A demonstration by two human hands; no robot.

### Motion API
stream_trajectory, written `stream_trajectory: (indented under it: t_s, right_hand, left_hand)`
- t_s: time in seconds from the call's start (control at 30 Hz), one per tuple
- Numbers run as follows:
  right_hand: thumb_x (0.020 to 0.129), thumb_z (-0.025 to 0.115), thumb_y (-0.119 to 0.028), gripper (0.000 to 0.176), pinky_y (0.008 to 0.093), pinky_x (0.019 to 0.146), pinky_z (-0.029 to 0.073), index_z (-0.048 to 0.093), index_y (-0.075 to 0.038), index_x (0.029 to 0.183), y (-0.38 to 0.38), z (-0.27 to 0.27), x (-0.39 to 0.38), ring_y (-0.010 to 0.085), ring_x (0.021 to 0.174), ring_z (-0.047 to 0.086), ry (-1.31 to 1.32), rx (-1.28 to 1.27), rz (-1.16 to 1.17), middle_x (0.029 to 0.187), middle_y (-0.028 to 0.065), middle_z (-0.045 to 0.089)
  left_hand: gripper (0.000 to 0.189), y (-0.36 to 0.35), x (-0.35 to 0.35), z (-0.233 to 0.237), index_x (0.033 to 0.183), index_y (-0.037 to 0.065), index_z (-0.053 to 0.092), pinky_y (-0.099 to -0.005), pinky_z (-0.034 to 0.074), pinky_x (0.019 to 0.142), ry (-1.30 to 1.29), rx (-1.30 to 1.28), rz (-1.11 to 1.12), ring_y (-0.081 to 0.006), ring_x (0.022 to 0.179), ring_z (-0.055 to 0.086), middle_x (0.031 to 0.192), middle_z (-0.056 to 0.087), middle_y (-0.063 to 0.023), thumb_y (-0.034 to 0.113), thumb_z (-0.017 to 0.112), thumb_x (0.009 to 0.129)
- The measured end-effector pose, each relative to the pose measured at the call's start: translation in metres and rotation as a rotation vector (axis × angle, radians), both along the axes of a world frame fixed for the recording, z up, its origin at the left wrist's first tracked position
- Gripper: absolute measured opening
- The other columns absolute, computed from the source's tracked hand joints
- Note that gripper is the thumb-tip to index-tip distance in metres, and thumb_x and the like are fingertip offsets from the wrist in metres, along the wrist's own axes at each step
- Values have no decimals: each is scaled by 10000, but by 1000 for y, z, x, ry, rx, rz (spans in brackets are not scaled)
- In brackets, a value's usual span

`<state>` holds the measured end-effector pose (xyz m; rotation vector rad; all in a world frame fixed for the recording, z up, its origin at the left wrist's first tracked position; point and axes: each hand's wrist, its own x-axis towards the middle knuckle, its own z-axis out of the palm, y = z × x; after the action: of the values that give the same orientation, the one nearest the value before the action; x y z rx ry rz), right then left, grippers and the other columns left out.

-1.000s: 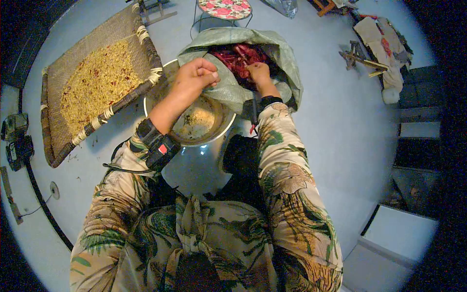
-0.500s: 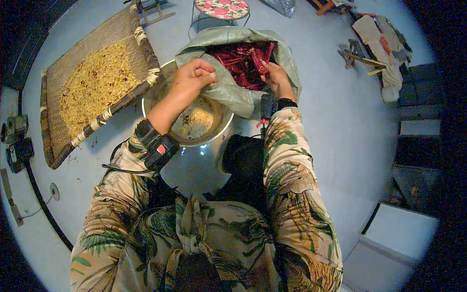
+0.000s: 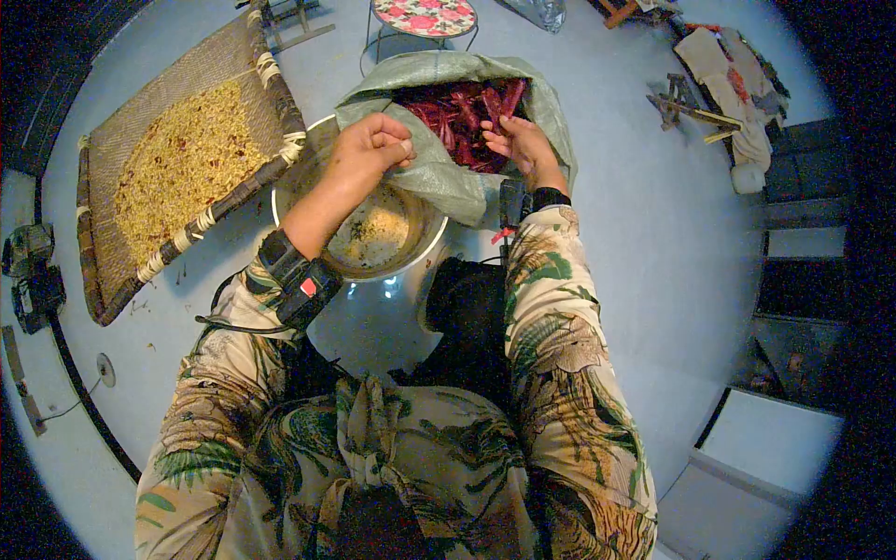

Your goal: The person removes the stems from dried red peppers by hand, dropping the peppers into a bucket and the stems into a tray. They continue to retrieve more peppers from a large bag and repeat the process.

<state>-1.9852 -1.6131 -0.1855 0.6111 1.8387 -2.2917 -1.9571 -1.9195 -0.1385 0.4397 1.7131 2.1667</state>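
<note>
A pale green woven sack (image 3: 448,187) stands with its mouth folded open, and dark red dried chilies (image 3: 457,121) show inside. My left hand (image 3: 369,154) is closed, thumb pressed against the curled fingers, over the sack's near left fold. What it pinches, if anything, is hidden. At the right side of the mouth is my right hand (image 3: 527,149), its fingers apart and its thumb by the upper red pieces. Under my left forearm is a wide metal basin (image 3: 439,245), with yellowish, dark-flecked residue on its bottom.
On the left lies a woven tray (image 3: 140,140) with a wooden frame, bearing yellow seeds (image 3: 187,168) flecked with red. A flower-topped stool (image 3: 425,17) stands beyond the sack. Cloth and wooden pieces (image 3: 686,107) lie at the right, and a white box (image 3: 765,439) sits lower right.
The red chilies in the sack have shifted and look more separate. My right hand's fingers have spread away from the piece they were touching. My left hand stays in place.
</note>
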Motion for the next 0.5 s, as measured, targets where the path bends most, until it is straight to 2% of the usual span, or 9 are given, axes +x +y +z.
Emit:
stream_trajectory:
  t_s: [0.2, 0.5]
  right_hand:
    - [917, 461, -130, 202, 356, 663, 571, 476, 22, 1050, -1, 5, 1, 272, 791, 648, -4, -11, 63, 974, 182, 630]
    - [871, 514, -40, 257, 431, 786, 536, 465, 1, 1120, -3, 5, 6, 305, 920, 620, -20, -47, 150, 1057, 154, 593]
  left_hand:
    - [149, -1, -2, -3, 943, 30, 545, -240, 466, 676, -5, -6, -32, -125, 704, 578, 782, 615, -53, 83, 621, 826]
    - [149, 0, -1, -3, 947, 24, 541, -242, 468, 670, 7, -20, -22, -127, 701, 581, 785, 619, -59, 71, 615, 826]
